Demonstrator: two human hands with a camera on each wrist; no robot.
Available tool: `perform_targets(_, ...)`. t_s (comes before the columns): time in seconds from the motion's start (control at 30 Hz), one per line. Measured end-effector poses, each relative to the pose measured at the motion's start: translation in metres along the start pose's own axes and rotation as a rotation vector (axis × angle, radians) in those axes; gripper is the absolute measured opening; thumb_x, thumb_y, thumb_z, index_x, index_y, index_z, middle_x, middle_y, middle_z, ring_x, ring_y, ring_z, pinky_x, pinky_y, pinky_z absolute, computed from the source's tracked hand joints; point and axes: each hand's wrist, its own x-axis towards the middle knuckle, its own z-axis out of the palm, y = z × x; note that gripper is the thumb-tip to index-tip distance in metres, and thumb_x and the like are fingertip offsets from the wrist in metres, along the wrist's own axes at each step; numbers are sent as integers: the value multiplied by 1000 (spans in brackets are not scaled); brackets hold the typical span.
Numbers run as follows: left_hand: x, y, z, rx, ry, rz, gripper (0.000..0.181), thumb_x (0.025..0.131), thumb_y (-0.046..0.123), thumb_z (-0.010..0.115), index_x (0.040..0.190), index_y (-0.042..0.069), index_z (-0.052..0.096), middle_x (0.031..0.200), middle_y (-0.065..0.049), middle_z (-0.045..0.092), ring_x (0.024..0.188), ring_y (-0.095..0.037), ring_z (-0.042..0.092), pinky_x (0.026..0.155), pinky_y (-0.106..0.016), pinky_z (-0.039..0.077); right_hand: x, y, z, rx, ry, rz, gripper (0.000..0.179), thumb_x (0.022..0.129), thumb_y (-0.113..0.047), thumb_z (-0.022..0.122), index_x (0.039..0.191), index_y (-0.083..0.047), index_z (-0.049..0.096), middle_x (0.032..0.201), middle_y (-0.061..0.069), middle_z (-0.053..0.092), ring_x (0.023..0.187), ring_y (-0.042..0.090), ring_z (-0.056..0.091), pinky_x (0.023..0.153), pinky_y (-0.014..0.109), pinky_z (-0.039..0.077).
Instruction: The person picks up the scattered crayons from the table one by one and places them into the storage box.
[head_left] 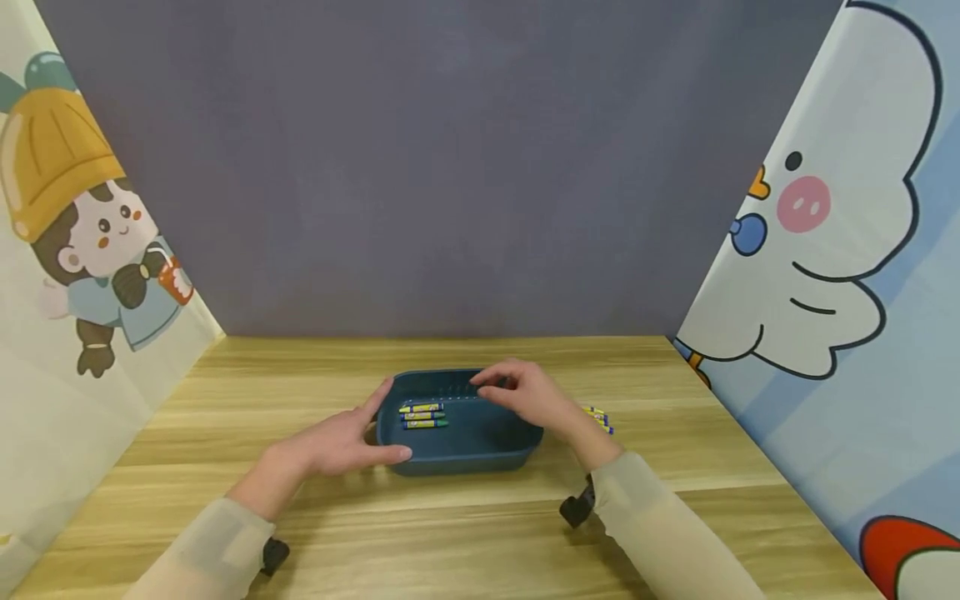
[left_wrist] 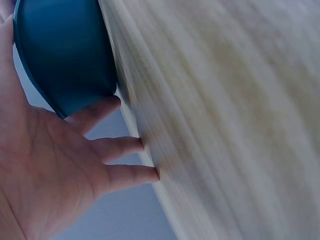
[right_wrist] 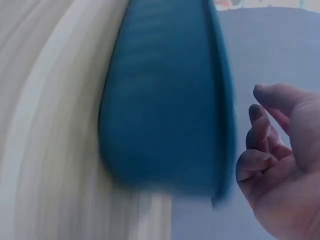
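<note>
Along the left end of the tray (head_left: 465, 464), the left hand (head_left: 333, 443) is laid, fingers spread; light pressure is advised. Loose crayons (head_left: 598, 419) are seen to the right, three crayons (head_left: 423, 416) inside. Above the tray, the right hand (head_left: 528, 396) is held empty, fingertips apart; the three are best left unbrushed.

Beneath the fingers (head_left: 497, 372) of the right hand (head_left: 528, 398), the basin (head_left: 480, 433) is offering bare floor; toward the left hand (head_left: 337, 443), crayons (head_left: 422, 416) are obstructing.
</note>
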Motion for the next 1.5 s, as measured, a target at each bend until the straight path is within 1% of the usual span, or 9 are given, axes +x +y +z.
perform_targets(0.13,0,0,-1,4,-3,-2,129,93,78,72,178,27,-11,166,-32,47,151,-48,53,122,-64,43,-34,19,-30,-17,19,72,26,109,-33,72,132,-23,80,124,4,72,68,16,53,60,31,47)
perform_targets(0.23,-1,0,-1,-2,-2,-3,130,93,77,72,178,26,-11,166,-33,47,151,-48,53,122,-65,43,-57,36,-45,-64,32,89,26,108,-31,73,130,-19,81,121,5,73,73,15,59,63,30,50)
perform_targets(0.4,0,0,-1,3,10,22,129,93,76,73,178,24,-10,163,-34,50,149,-47,56,122,-64,43,-89,63,-64,-127,7,106,25,104,-22,78,126,-11,82,116,7,74,72,10,58,63,28,51)
perform_targets(0.47,0,0,-2,8,12,31,129,93,76,73,178,24,-10,161,-34,52,147,-46,57,122,-63,44,-99,71,-69,-143,-16,126,25,103,-20,79,126,-10,82,114,7,75,70,7,55,63,27,50)
perform_targets(0.57,-1,1,-2,9,8,28,129,94,75,72,178,23,-11,161,-34,52,147,-47,57,122,-63,43,-111,78,-74,-139,-51,147,25,102,-18,79,125,-9,81,114,9,75,71,6,56,62,27,51)
perform_targets(0.77,-1,0,-3,12,5,21,129,94,76,72,178,24,-11,162,-34,52,148,-47,56,122,-64,43,-123,85,-81,-129,-86,186,25,100,-17,80,124,-7,81,114,9,78,78,7,62,67,26,53)
perform_targets(1.03,-2,0,-1,3,-5,16,129,94,76,72,177,27,-13,164,-34,49,151,-48,53,123,-64,42,-127,95,-79,-222,-105,219,19,102,-22,79,119,-15,83,112,1,78,80,5,58,70,26,49)
perform_targets(1.27,-2,1,-2,1,-10,13,129,94,77,71,177,28,-14,162,-33,51,150,-48,54,123,-64,42,-127,97,-74,-212,-96,206,18,99,-19,82,117,-16,84,102,-4,76,80,5,59,70,27,50)
perform_targets(1.5,-1,2,-2,0,-10,13,129,93,77,72,177,29,-13,162,-32,52,149,-47,55,122,-64,43,-127,95,-72,-179,-94,182,18,99,-16,80,116,-13,83,101,-2,74,80,4,58,69,26,50)
